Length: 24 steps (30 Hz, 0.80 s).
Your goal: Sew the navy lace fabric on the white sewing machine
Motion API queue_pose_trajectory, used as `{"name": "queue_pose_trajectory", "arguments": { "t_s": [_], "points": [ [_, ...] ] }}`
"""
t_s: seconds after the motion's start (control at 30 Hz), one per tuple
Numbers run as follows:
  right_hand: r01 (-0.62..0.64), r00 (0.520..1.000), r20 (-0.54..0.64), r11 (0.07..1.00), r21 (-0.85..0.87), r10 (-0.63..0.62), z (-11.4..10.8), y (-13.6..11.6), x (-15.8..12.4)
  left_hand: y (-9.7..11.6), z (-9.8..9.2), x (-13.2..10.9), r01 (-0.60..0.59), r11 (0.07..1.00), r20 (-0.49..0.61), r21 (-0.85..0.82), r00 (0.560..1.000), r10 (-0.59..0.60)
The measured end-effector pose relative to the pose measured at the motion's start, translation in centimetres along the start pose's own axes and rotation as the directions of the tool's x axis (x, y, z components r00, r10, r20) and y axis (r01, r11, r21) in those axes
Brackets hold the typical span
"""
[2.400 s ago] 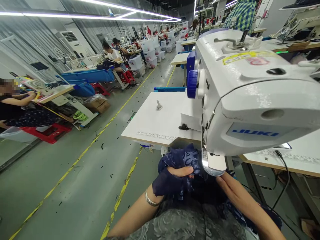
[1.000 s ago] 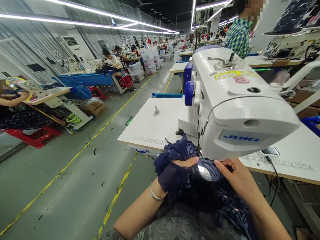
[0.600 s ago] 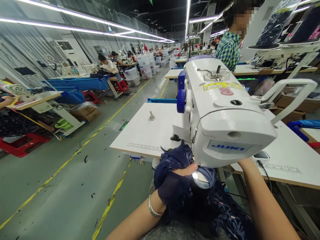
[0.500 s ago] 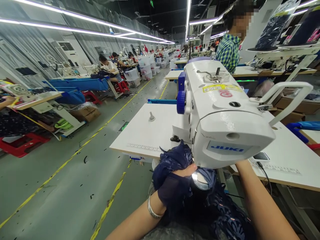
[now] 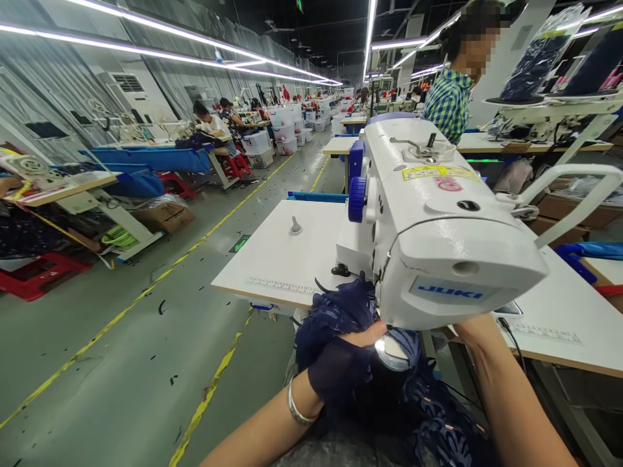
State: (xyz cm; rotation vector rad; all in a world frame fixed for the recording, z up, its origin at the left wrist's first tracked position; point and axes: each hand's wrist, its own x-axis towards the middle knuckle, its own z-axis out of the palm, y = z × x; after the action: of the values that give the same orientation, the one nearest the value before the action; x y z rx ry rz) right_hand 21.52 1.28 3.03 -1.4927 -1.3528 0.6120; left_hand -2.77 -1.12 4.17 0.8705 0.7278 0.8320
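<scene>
Since a second ago the right hand has slid out of sight behind the head of the sewing machine (image 5: 438,220); the left hand has hardly stirred.

From the left, the white bench (image 5: 287,259) reaches its near edge just above the work. Below it a forearm with a silver bangle (image 5: 296,410) leads up to the left hand (image 5: 348,355). Its fingers are veiled by sheer navy cloth, and only the thumb lies bare on top. That grip is closed on the navy lace fabric (image 5: 335,314), thumb pressing the cloth down beside the shiny metal plate (image 5: 389,349) under the machine head.

The fabric is bunched in a ruffled heap at the bench edge. From there its length runs down and to the right, across the lap, where it is cut off by the bottom of the view. The needle and presser foot are too shadowed to make out.

The machine's long axis runs away from the sewer, its end plate facing her and the blue handwheel (image 5: 357,198) on its left flank. Further right, the right forearm (image 5: 506,395) rises to the machine's underside. With that hand hidden, I cannot tell whether its grip is wide, narrow or holding anything.
</scene>
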Motion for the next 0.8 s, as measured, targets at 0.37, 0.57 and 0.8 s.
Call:
{"name": "queue_pose_trajectory", "arguments": {
  "t_s": [0.37, 0.57, 0.8],
  "points": [
    [-0.277, 0.957, 0.198, 0.873, 0.401, 0.213, 2.2, -2.1, -6.9, -0.1, 0.6, -0.1, 0.014, 0.997, 0.038, -0.078, 0.999, -0.011],
    [0.311, 0.95, 0.007, 0.943, -0.121, -0.312, 2.5, -2.0, -7.9, -1.5, -0.4, 0.6, 0.001, 0.997, -0.035, 0.082, 0.999, 0.002],
    [0.671, 0.712, 0.068, 0.649, -0.357, -0.699, 2.2, -1.4, -7.7, 0.1, 0.3, -0.3, 0.028, 0.99, 0.076, 0.135, 0.996, -0.039]
  ]
}}
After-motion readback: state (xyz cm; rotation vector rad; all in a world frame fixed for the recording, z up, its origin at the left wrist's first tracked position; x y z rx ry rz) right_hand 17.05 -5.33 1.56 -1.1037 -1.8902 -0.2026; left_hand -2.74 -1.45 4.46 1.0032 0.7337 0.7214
